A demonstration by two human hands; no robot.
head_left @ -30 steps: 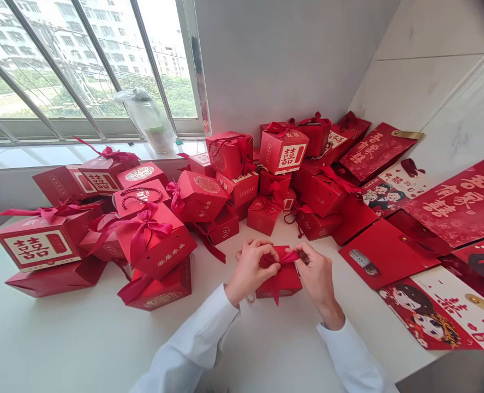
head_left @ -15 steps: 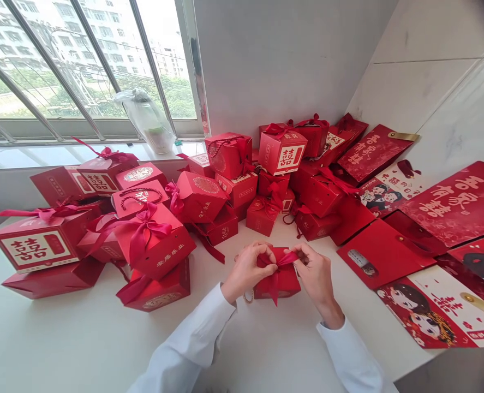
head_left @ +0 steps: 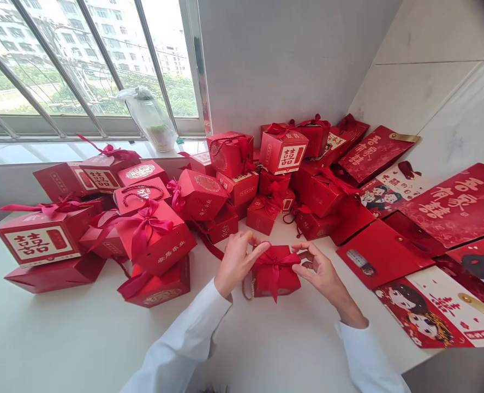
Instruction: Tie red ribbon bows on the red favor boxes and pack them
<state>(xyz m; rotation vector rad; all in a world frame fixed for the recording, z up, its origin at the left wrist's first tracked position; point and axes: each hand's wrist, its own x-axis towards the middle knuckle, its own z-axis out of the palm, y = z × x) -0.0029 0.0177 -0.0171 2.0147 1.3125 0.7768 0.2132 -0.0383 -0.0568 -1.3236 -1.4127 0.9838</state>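
A small red gift box (head_left: pixel 282 284) sits on the white table in front of me, with a red ribbon bow (head_left: pixel 278 261) spread across its top. One tail hangs down the box's front. My left hand (head_left: pixel 239 261) is at the bow's left side, thumb stretched out over the ribbon and fingers bent; part of the loop is hidden behind it. At the bow's right end, my right hand (head_left: pixel 317 270) has its thumb and fingers apart around the ribbon tip. A twisted cord handle (head_left: pixel 248 289) hangs at the box's left side.
Many red gift boxes with bows (head_left: pixel 155 234) are stacked to the left and behind. Red paper bags (head_left: pixel 389 254) and printed bags (head_left: pixel 430 311) lie along the right. A plastic-wrapped cup (head_left: pixel 155 123) stands on the sill by the barred window.
My hands have moved apart, left hand to the left and up, right hand to the right. Their fingers have loosened from the bow's middle, and more of the bow shows.
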